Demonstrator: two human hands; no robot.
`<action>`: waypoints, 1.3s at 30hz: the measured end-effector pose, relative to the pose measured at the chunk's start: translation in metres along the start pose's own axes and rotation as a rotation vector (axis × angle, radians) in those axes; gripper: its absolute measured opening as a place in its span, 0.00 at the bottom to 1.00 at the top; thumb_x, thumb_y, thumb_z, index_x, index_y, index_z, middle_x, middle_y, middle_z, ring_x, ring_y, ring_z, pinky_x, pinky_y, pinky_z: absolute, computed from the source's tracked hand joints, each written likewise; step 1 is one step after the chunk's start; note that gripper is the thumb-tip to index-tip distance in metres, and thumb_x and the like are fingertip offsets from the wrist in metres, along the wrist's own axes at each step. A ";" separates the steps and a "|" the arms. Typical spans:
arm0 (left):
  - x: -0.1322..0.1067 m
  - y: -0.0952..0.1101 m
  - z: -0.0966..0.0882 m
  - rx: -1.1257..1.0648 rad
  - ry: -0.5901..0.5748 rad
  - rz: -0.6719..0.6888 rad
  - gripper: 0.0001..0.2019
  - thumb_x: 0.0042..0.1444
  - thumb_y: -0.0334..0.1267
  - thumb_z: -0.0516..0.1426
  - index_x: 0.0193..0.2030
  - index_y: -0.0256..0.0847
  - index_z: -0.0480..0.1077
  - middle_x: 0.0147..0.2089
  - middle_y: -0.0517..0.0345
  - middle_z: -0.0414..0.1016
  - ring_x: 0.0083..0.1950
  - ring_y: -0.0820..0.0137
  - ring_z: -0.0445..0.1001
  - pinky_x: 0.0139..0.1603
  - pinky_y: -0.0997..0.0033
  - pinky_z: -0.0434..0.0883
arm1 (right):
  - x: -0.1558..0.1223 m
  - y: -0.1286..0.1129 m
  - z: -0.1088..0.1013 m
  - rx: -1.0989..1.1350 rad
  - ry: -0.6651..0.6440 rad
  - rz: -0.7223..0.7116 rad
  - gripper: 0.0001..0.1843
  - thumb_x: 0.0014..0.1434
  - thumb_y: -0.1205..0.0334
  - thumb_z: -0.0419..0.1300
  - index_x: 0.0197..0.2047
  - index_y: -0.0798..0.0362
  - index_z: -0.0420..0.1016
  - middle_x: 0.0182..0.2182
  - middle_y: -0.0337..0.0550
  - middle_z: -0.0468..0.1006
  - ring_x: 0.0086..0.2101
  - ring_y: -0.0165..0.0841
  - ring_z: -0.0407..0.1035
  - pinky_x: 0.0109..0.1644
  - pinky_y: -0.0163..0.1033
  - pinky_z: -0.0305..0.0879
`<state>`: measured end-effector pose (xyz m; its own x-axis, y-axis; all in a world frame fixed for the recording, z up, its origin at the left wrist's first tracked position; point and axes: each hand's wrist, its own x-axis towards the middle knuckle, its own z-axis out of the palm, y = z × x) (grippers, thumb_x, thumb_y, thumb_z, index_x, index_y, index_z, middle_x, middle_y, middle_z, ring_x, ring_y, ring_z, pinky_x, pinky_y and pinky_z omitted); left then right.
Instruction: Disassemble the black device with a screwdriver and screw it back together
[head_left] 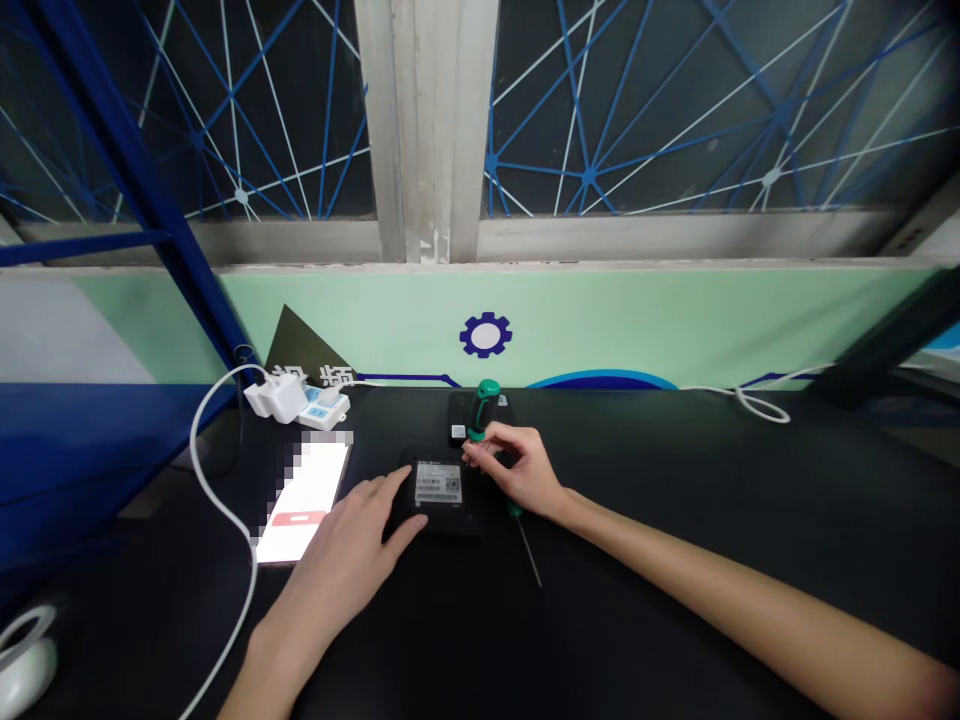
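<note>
My left hand (352,530) lies with spread fingers on a flat black device (439,490), which carries a white label on top. My right hand (521,468) is at the device's far edge, its thumb and fingertips pinched around a green-and-black screwdriver (484,412) standing upright. The screwdriver's tip is hidden behind my fingers. Under my right palm, a thin metal shaft (529,552) with a green end sticks out toward me. A second black box (480,415) with a small white label lies just beyond the device.
A lit phone (304,495) lies left of the device on the black tabletop (675,480). Farther back stand a white power strip (324,407) and a white charger (277,397) with a white cable (202,470). A white mouse (26,675) sits at the near left. A blue metal frame (135,170) rises at left.
</note>
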<state>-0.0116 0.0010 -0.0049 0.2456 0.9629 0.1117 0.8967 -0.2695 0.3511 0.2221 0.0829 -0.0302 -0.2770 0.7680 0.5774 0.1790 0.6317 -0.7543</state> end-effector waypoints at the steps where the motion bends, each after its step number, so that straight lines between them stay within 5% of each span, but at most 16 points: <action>1: 0.000 0.000 0.000 0.002 -0.002 -0.002 0.28 0.66 0.54 0.49 0.68 0.45 0.60 0.48 0.49 0.76 0.48 0.57 0.75 0.40 0.64 0.72 | 0.000 0.000 0.000 -0.004 0.002 0.002 0.14 0.62 0.54 0.63 0.29 0.52 0.74 0.25 0.43 0.80 0.24 0.33 0.75 0.29 0.37 0.72; 15: 0.002 -0.003 0.002 -0.016 0.009 0.009 0.28 0.66 0.54 0.50 0.68 0.45 0.61 0.47 0.50 0.76 0.47 0.57 0.76 0.42 0.63 0.72 | 0.001 -0.007 -0.001 0.048 -0.031 -0.014 0.13 0.65 0.55 0.60 0.33 0.54 0.77 0.29 0.47 0.83 0.25 0.34 0.77 0.29 0.37 0.73; 27: 0.001 -0.003 0.002 -0.012 -0.008 0.001 0.28 0.66 0.55 0.49 0.68 0.45 0.60 0.48 0.49 0.75 0.48 0.57 0.75 0.41 0.62 0.73 | 0.001 -0.001 0.001 -0.020 0.022 -0.011 0.13 0.61 0.57 0.65 0.27 0.53 0.75 0.23 0.42 0.81 0.23 0.32 0.75 0.27 0.35 0.70; 34: 0.001 -0.004 0.003 -0.006 -0.025 -0.012 0.28 0.66 0.55 0.49 0.69 0.45 0.59 0.48 0.49 0.75 0.47 0.57 0.75 0.40 0.63 0.72 | 0.000 -0.005 -0.001 0.040 -0.018 -0.030 0.10 0.64 0.58 0.61 0.37 0.56 0.78 0.30 0.47 0.84 0.25 0.33 0.77 0.29 0.36 0.74; 39: 0.001 -0.003 0.002 -0.004 -0.026 -0.012 0.29 0.66 0.55 0.49 0.69 0.45 0.60 0.48 0.49 0.75 0.47 0.57 0.75 0.41 0.62 0.72 | -0.001 -0.006 -0.001 0.037 -0.012 -0.025 0.11 0.64 0.58 0.62 0.31 0.55 0.78 0.28 0.47 0.84 0.24 0.33 0.76 0.27 0.35 0.73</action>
<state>-0.0133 0.0032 -0.0079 0.2445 0.9661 0.0829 0.8983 -0.2579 0.3557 0.2219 0.0786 -0.0258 -0.2920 0.7509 0.5924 0.1366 0.6458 -0.7512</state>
